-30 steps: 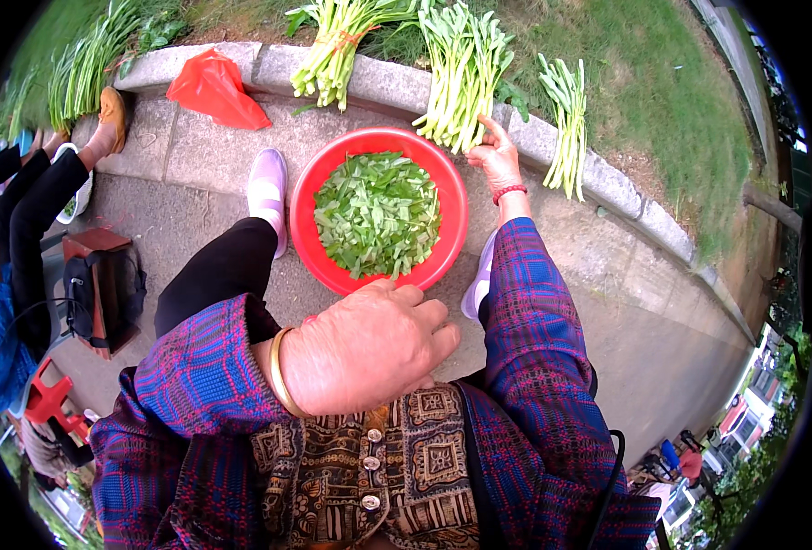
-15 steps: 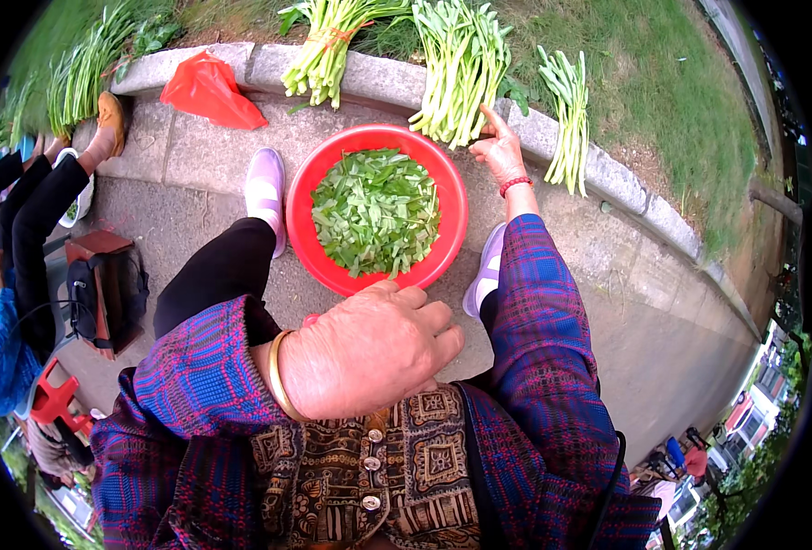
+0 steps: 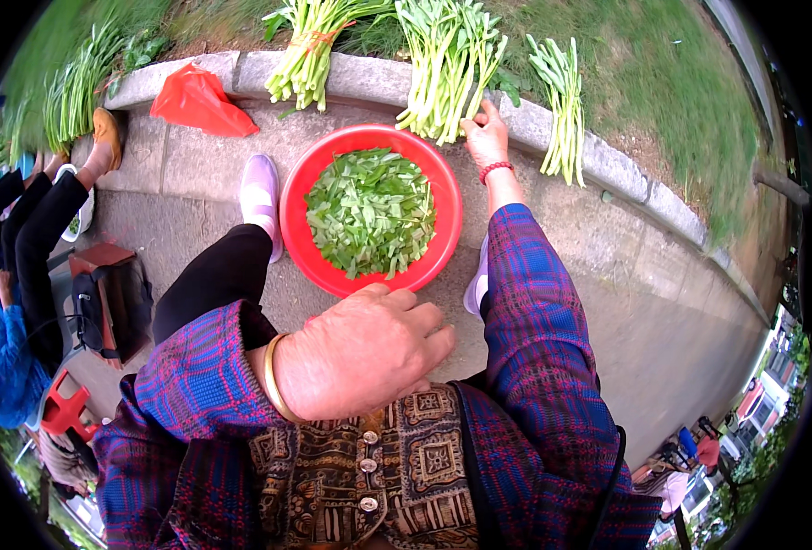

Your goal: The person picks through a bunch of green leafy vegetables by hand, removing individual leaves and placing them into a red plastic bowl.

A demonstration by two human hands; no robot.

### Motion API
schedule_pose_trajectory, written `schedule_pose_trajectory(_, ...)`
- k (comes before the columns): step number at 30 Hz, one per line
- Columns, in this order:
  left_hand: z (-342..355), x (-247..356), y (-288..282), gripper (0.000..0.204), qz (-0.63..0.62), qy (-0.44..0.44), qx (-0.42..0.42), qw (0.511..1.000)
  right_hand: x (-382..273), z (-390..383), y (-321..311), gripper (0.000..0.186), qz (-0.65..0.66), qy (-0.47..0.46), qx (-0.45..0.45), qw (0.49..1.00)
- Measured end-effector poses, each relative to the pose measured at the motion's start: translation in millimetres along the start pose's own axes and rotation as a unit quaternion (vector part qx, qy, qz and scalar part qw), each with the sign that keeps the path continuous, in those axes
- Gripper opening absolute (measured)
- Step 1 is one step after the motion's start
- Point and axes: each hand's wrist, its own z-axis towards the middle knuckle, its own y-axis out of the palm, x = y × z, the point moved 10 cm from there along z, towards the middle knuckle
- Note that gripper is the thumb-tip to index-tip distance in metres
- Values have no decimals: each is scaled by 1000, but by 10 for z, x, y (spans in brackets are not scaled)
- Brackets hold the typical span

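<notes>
One red basin: standing on the paving, round and wide, set between two lilac shoes.
Chopped greens: heaped loosely inside the basin, mixed pale and dark, bordered all round by bare red wall.
Left hand: hanging above the lap near the basin's near rim, back upward, with fingers together and curled under; well apart from the stalks along the kerb, and circled at the wrist by a gold bangle.
Right hand: stretched past the basin's right side to the cut ends of the middle bundle, with thumb and forefinger close about the rightmost stalk; too small in view to be sure, so no telling whether clamped on it or merely touching.
Red bead bracelet: worn on the right wrist.
Middle bundle: laid across the stone kerb, leaves toward the grass, pale ends pointing down toward the basin's far rim.
Left bundle: lying over the kerb too, bound with a reddish tie.
Right bundle: slimmer, slanting over the kerb, well apart from the middle one.
Red plastic bag: crumpled at the foot of the kerb, left of the left bundle.
Plaid sleeves: blue, magenta and dark.
Co-worker: seated at the far left, dressed in dark trousers and blue, near a brown-and-black bag.
</notes>
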Motion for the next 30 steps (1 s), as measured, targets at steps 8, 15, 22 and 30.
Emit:
schedule_pose_trajectory(8,30,-46,11,49,-6,-9,-6,1000,-377,-22,263,47,-123,-33,-67,990)
schedule_pose_trajectory(15,66,-60,39,49,-16,-14,-16,1000,-738,-103,170,37,-327,-19,-45,944)
schedule_pose_trajectory(22,98,-31,27,48,-19,-9,-11,1000,-381,-22,44,41,-246,-7,40,968)
schedule_pose_trajectory(30,88,-31,30,49,-6,-5,-7,1000,-168,37,46,21,-174,69,5,982)
